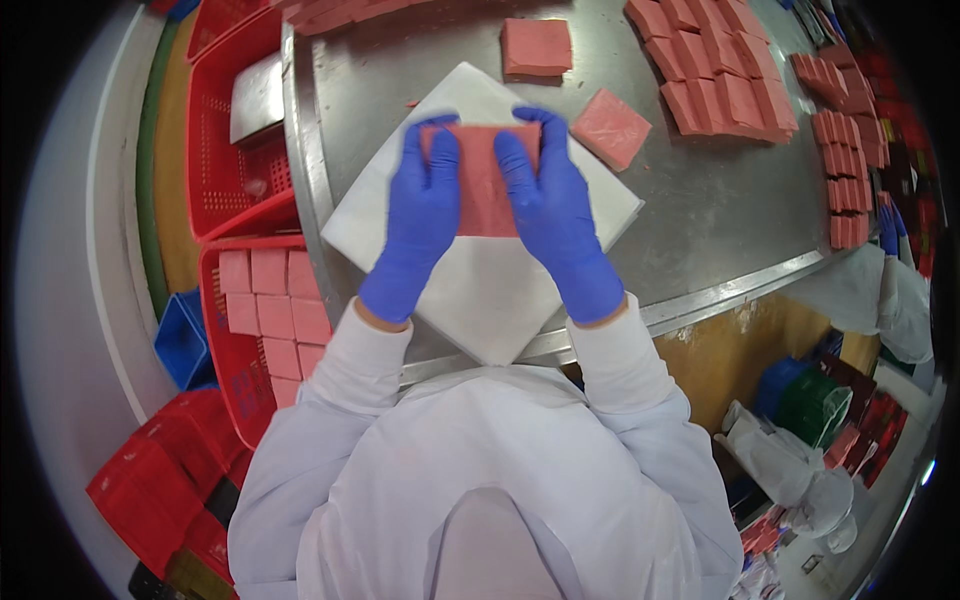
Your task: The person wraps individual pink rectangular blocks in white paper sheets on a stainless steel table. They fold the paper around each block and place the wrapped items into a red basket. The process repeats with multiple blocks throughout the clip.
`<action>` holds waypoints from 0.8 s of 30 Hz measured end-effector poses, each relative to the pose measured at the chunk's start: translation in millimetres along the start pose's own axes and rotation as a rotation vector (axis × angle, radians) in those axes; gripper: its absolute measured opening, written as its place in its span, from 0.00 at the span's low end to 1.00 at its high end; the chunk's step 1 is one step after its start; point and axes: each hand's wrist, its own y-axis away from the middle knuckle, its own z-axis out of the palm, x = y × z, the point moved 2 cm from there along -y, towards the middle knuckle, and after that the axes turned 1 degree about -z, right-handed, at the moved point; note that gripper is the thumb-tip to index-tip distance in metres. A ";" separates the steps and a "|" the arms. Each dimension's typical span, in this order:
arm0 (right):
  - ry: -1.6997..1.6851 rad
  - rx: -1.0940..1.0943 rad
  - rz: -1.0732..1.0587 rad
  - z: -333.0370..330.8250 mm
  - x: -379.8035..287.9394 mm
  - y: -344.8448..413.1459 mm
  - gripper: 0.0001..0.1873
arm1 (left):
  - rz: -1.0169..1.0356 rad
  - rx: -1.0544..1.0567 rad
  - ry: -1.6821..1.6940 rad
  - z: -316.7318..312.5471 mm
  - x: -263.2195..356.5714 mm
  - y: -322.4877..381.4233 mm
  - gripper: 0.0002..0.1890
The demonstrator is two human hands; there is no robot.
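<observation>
Between my left hand [427, 195] and my right hand [544, 202], both in blue gloves, is a flat pink block [486, 187] that looks like pressed meat. My thumbs lie on its near face, and my fingers curl around its far edge, partly hidden. Beneath it a stack of white sheets [487, 300] lies turned cornerwise on the steel table. Just right of the sheets is a pink block with a shiny, creased surface [611, 129], perhaps wrapped in clear film. Farther back sits another pink block [536, 46].
Rows of pink blocks [720, 75] cover the back right of the steel table [675, 202]. Left of it stand a red crate with pink packs [270, 300] and a red basket holding a metal box [259, 97]. Co-workers in white [780, 457] are at the right.
</observation>
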 end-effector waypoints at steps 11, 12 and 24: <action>0.510 -0.473 -0.368 1.7 53.9 28.6 0.07 | 0.338 -0.820 -0.718 -55.6 9.8 -1.6 0.29; 0.445 -0.453 -0.246 7.6 61.2 10.9 0.08 | 0.338 -0.899 -0.744 -44.0 -4.6 -9.8 0.25; 0.633 -0.581 -0.052 -36.8 48.1 7.7 0.44 | 0.256 -0.203 -1.041 27.6 -33.8 13.8 0.15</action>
